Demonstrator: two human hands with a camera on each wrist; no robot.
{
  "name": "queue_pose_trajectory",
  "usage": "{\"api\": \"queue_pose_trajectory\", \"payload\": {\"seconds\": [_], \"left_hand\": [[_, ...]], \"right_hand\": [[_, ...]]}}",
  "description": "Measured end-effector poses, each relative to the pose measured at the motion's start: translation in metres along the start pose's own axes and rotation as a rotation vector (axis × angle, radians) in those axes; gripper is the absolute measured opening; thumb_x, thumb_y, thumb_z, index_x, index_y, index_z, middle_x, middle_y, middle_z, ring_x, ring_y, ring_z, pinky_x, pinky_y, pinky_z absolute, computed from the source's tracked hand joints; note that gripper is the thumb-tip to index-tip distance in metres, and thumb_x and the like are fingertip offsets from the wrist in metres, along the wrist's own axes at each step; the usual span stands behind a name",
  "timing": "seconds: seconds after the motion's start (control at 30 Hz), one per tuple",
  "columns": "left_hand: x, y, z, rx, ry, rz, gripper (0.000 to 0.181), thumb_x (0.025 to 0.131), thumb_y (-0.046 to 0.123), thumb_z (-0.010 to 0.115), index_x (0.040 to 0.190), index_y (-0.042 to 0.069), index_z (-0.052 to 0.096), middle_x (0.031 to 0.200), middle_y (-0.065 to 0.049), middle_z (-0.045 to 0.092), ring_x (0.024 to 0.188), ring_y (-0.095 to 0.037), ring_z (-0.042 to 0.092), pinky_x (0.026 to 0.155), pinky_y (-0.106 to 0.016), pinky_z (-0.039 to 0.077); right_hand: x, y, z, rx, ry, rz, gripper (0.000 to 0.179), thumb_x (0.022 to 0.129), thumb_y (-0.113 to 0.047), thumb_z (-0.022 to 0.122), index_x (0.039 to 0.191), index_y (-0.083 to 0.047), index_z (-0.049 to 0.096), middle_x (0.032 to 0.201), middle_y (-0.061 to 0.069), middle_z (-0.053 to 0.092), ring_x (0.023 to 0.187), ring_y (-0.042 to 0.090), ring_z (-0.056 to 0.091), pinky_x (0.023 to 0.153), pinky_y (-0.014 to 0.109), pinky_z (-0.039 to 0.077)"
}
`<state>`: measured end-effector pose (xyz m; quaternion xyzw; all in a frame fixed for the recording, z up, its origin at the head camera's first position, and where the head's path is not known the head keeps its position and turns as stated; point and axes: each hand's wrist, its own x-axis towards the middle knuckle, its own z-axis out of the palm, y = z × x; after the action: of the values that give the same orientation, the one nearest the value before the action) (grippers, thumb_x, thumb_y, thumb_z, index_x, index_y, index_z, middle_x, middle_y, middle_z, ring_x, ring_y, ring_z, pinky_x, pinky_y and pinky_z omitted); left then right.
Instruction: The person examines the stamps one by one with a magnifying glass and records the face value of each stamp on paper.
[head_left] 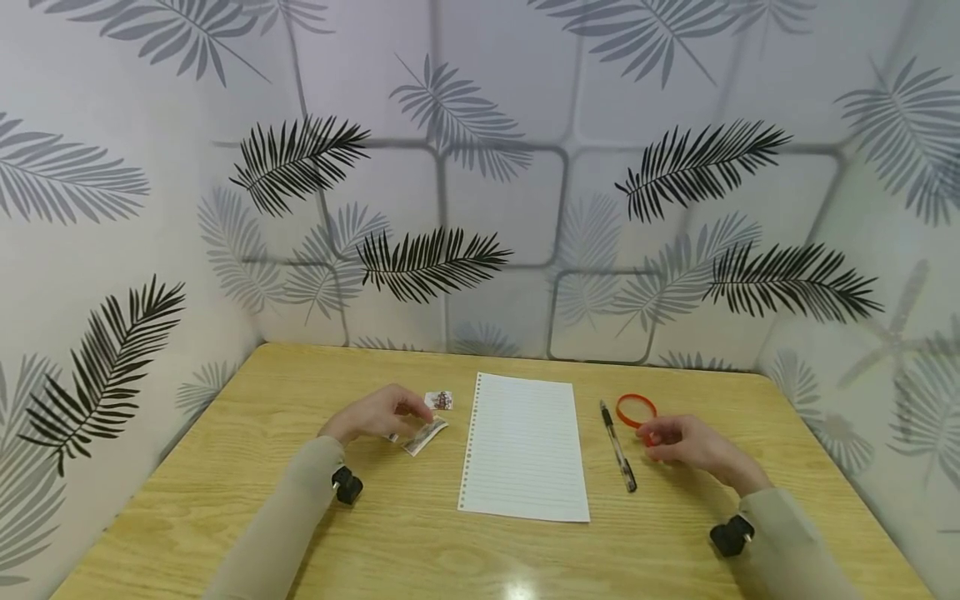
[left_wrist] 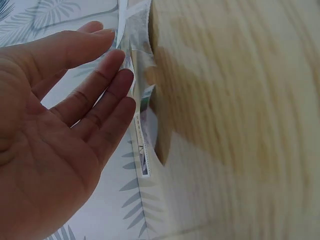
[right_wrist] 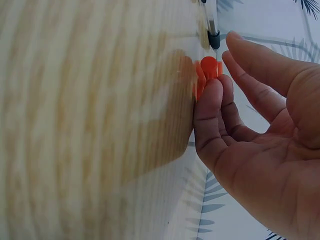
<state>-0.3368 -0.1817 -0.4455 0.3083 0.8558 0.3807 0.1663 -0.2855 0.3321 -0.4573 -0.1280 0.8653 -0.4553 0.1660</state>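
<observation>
a small picture slip (head_left: 426,437) lies below relaxed left fingers (left_wrist: 92,86); the red magnifier (right_wrist: 208,66) is beside parted right fingers (right_wrist: 208,122).

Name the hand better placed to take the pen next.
Likely the right hand: it is just beside the clear-barrelled pen, while the left hand is across the loose-leaf sheet.
</observation>
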Motion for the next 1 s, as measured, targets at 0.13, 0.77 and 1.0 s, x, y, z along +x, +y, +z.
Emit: {"api": "queue_pose_trajectory", "payload": {"seconds": [0.13, 0.77, 1.0], "left_hand": [[0.0023, -0.0031, 0.0012, 0.014, -0.012, -0.041, 0.028, 0.083, -0.005, 0.068, 0.11, 0.002, 0.071, 0.113, -0.011, 0.068, 0.104, -0.025, 0.059, 0.095, -0.044, 0.047], [0.0062, -0.0037, 0.0017, 0.141, -0.06, -0.055, 0.034, 0.076, -0.002, 0.074, 0.107, 0.013, 0.075, 0.122, -0.007, 0.06, 0.119, -0.028, 0.049, 0.108, -0.054, 0.033], [0.0066, -0.0045, 0.0037, 0.108, -0.071, -0.091, 0.035, 0.076, -0.001, 0.074, 0.106, 0.016, 0.074, 0.122, -0.005, 0.055, 0.12, -0.027, 0.045, 0.108, -0.054, 0.032]], "right_hand": [[0.0013, 0.001, -0.0009, -0.033, -0.008, 0.004, 0.04, 0.091, -0.011, 0.068, 0.125, 0.007, 0.058, 0.099, 0.01, 0.059, 0.08, 0.013, 0.053, 0.065, 0.026, 0.049], [0.0067, 0.0065, -0.0068, -0.111, 0.005, -0.029, 0.039, 0.091, -0.015, 0.07, 0.124, 0.003, 0.061, 0.102, 0.011, 0.06, 0.087, 0.017, 0.052, 0.069, 0.026, 0.048], [0.0095, 0.0085, -0.0084, -0.174, 0.007, -0.045, 0.037, 0.089, -0.018, 0.072, 0.12, 0.001, 0.065, 0.104, 0.011, 0.065, 0.083, 0.015, 0.05, 0.068, 0.024, 0.044]]}}
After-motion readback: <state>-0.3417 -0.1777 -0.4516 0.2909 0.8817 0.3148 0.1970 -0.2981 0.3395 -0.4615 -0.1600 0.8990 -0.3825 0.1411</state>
